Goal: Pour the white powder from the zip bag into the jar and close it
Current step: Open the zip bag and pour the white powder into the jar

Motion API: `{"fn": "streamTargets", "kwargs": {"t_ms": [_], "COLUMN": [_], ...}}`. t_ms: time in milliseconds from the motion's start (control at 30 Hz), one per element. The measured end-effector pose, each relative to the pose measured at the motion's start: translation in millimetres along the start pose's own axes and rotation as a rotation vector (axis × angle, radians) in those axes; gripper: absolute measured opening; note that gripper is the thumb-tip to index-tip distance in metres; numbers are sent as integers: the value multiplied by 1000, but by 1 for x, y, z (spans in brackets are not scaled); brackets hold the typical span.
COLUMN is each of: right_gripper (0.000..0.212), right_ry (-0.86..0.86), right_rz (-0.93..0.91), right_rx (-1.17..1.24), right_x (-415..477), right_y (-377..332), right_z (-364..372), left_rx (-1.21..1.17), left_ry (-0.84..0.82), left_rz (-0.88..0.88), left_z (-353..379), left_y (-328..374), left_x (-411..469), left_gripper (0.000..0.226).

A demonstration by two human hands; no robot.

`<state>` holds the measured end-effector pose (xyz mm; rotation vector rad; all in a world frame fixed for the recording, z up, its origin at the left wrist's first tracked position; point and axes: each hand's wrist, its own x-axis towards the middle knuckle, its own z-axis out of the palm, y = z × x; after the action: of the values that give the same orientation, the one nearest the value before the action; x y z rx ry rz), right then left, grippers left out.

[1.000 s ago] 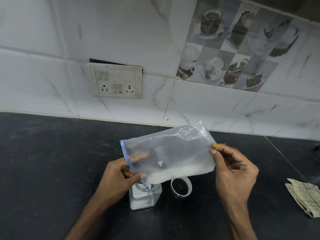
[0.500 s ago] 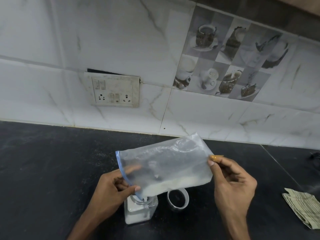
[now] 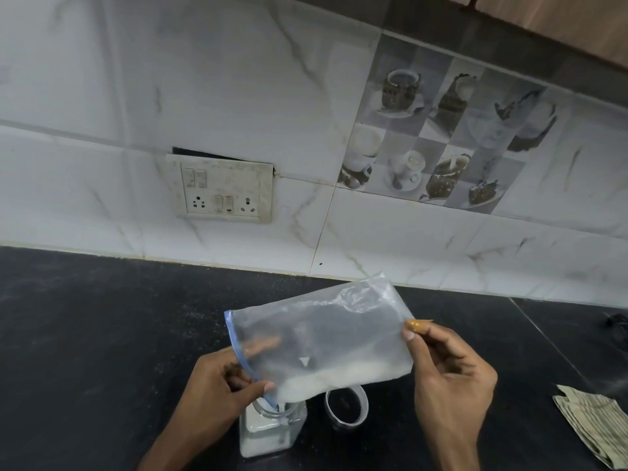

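Note:
A clear zip bag (image 3: 326, 331) with a blue zip strip hangs tilted over a small square glass jar (image 3: 268, 433). White powder (image 3: 343, 377) lies along the bag's lower edge and runs out of its open left corner into the jar's mouth. The jar stands on the black counter and is partly filled with powder. My left hand (image 3: 217, 392) pinches the bag's open corner just above the jar. My right hand (image 3: 448, 379) pinches the bag's closed right end, held higher. The jar's round lid (image 3: 346, 406) lies on the counter just right of the jar.
The black stone counter (image 3: 102, 334) runs along a white tiled wall with a switch and socket plate (image 3: 224, 190). A folded striped cloth (image 3: 598, 426) lies at the right edge. A dark object (image 3: 618, 322) shows at the far right.
The view has tilted upward, so hands, bag and jar sit lower in frame. The bag stays tilted over the jar and the powder heap inside it has thinned slightly.

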<state>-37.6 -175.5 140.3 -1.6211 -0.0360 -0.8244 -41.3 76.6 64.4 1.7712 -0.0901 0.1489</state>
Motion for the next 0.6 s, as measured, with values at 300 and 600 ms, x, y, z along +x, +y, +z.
{"fn": "streamTargets", "kwargs": {"t_ms": [300,600], "right_gripper": [26,25], "right_ry": [-15,-3], "right_rz": [10,23], "right_rx": [-19,-5], "right_x": [1,-1], "right_y": [-5,-5], "right_z": [1,-1], "left_rx": [4,7], "left_ry": [23,32], "left_rz": [-12,4], "left_z": [0,1], "left_y": [-2,3], "left_x": [0,-1], "left_gripper": [68,74]}}
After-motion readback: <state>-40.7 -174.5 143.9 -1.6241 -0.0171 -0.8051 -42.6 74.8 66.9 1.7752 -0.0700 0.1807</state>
